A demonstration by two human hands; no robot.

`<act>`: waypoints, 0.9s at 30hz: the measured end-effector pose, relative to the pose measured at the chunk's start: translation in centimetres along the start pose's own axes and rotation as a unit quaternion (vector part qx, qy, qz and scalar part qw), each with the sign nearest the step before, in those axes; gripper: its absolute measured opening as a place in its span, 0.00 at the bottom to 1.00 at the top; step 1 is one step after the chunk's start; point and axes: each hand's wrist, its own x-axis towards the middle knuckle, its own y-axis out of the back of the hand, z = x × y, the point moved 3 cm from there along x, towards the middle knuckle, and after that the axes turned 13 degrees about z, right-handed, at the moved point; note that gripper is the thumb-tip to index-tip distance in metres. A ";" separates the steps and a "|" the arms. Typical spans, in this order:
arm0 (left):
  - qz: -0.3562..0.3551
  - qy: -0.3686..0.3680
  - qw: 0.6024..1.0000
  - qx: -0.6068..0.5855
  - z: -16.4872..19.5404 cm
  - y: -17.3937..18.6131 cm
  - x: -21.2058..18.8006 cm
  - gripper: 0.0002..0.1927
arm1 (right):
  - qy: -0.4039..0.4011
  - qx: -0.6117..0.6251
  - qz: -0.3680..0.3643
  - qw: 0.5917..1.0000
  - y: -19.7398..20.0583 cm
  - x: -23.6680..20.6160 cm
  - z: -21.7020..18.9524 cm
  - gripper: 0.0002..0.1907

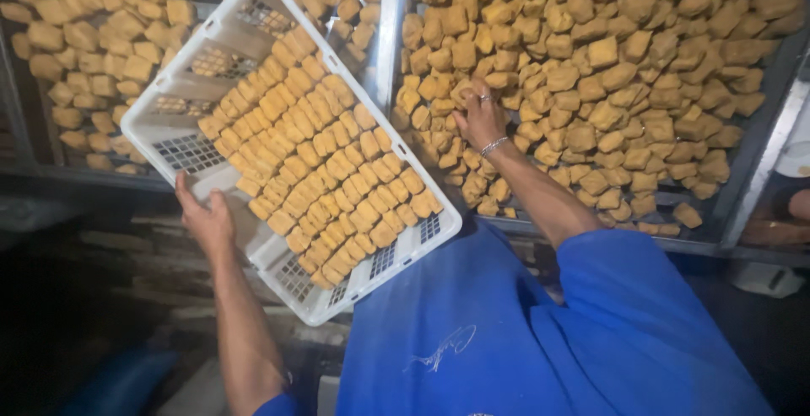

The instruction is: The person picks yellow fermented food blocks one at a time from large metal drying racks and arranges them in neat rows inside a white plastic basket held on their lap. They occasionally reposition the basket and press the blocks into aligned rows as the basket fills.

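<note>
At the far left a metal tray (25, 159) holds loose golden-brown fried cubes (93, 45), puffy and matte, their skins slightly wrinkled; its left part runs out of the frame. Over it tilts a white plastic crate (181, 129), rigid, with a perforated grid floor and slotted walls, its upper corner hiding part of the tray beneath. Inside the crate, the same kind of cubes are packed in neat slanting rows (325, 163) filling the lower right half, while the upper left half shows bare mesh. The left hand (207, 218) grips the crate's lower left edge, fingers wrapped up over the rim and clamped on the plastic; their tips are hidden by the wall. A steel divider (390, 36) separates the two trays. To the right, the right hand (481, 116), wearing rings and a thin bracelet, lies palm down on a heaped pile of cubes (624, 70) in the second tray, fingers curled in among the pieces; whether they pinch one I cannot tell. A smooth blue garment (523, 332) fills the bottom. The surroundings below are dark and indistinct.
</note>
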 end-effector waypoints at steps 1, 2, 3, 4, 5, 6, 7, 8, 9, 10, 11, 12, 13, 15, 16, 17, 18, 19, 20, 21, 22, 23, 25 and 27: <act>-0.001 0.003 1.000 -0.002 0.0 0.0 0.1 0.33 | 0.023 0.007 0.035 0.999 0.3 0.1 -0.2 0.21; -0.004 0.009 1.000 -0.001 0.0 0.0 0.0 0.33 | 0.046 0.014 0.064 0.997 0.5 0.1 -0.4 0.22; -0.004 0.008 1.000 0.002 0.0 0.0 -0.1 0.33 | 0.060 0.041 0.094 0.993 0.9 0.0 -0.4 0.23; -0.004 0.004 1.000 0.005 0.1 0.1 -0.2 0.32 | 0.073 0.069 0.126 0.987 1.4 -0.2 -0.4 0.23; -0.002 -0.001 1.000 0.006 0.1 0.1 -0.2 0.32 | 0.087 0.097 0.160 0.979 1.9 -0.4 -0.3 0.24; 0.001 -0.003 1.000 -0.002 0.2 0.1 -0.3 0.32 | 0.072 0.109 0.170 0.977 2.4 -0.7 0.1 0.26; 0.002 -0.005 1.000 -0.009 0.2 0.1 -0.3 0.32 | 0.057 0.120 0.178 0.975 2.9 -1.1 0.6 0.27; 0.002 -0.005 1.000 -0.015 0.2 0.2 -0.3 0.32 | 0.041 0.131 0.185 0.973 3.4 -1.7 1.1 0.29; 0.000 0.007 1.000 -0.015 0.1 0.2 -0.4 0.32 | 0.008 0.120 0.150 0.981 3.7 -2.3 1.9 0.28; -0.002 0.018 1.000 -0.015 0.1 0.2 -0.3 0.32 | -0.024 0.109 0.116 0.987 4.1 -2.8 2.7 0.28; -0.004 0.028 0.999 -0.016 0.0 0.1 -0.3 0.32 | -0.056 0.098 0.083 0.990 4.2 -3.3 3.5 0.28; -0.003 0.021 1.000 -0.020 0.1 0.1 -0.3 0.32 | -0.038 0.073 0.080 0.993 4.2 -3.6 3.7 0.28; -0.005 0.016 1.000 -0.025 0.1 0.1 -0.2 0.32 | -0.022 0.045 0.076 0.996 4.2 -3.8 4.1 0.28; -0.005 0.007 1.000 -0.025 0.2 0.3 -0.4 0.32 | -0.029 0.048 0.072 0.996 4.2 -4.1 4.7 0.26; -0.001 -0.002 1.000 -0.023 0.3 0.3 -0.4 0.32 | -0.053 0.080 0.077 0.992 4.2 -4.0 5.0 0.23; 0.000 -0.011 1.000 -0.024 0.5 0.3 -0.4 0.32 | -0.078 0.109 0.085 0.987 4.4 -3.9 5.3 0.21; -0.006 0.002 1.000 -0.023 0.5 0.3 -0.4 0.32 | -0.078 0.115 0.097 0.986 4.8 -3.8 5.4 0.20; -0.012 0.016 1.000 -0.021 0.5 0.3 -0.4 0.32 | -0.078 0.122 0.108 0.984 5.1 -3.6 5.7 0.19; -0.016 0.031 0.999 -0.019 0.5 0.3 -0.4 0.33 | -0.076 0.129 0.119 0.982 5.5 -3.5 5.9 0.18; -0.013 0.025 0.999 -0.017 0.6 0.3 -0.4 0.32 | -0.120 0.121 0.095 0.981 5.7 -3.4 6.2 0.19; -0.012 0.020 1.000 -0.013 0.6 0.3 -0.4 0.32 | -0.166 0.112 0.069 0.977 5.9 -3.4 6.5 0.19; -0.012 0.015 1.000 -0.010 0.6 0.3 -0.4 0.32 | -0.211 0.102 0.043 0.971 6.1 -3.6 6.6 0.20; -0.009 -0.004 1.000 -0.012 0.7 0.3 -0.4 0.32 | -0.080 0.102 0.119 0.984 6.8 -3.1 5.4 0.19; -0.007 -0.012 1.000 -0.013 0.5 0.3 -0.5 0.32 | 0.002 0.065 0.132 0.989 6.7 -3.0 4.0 0.20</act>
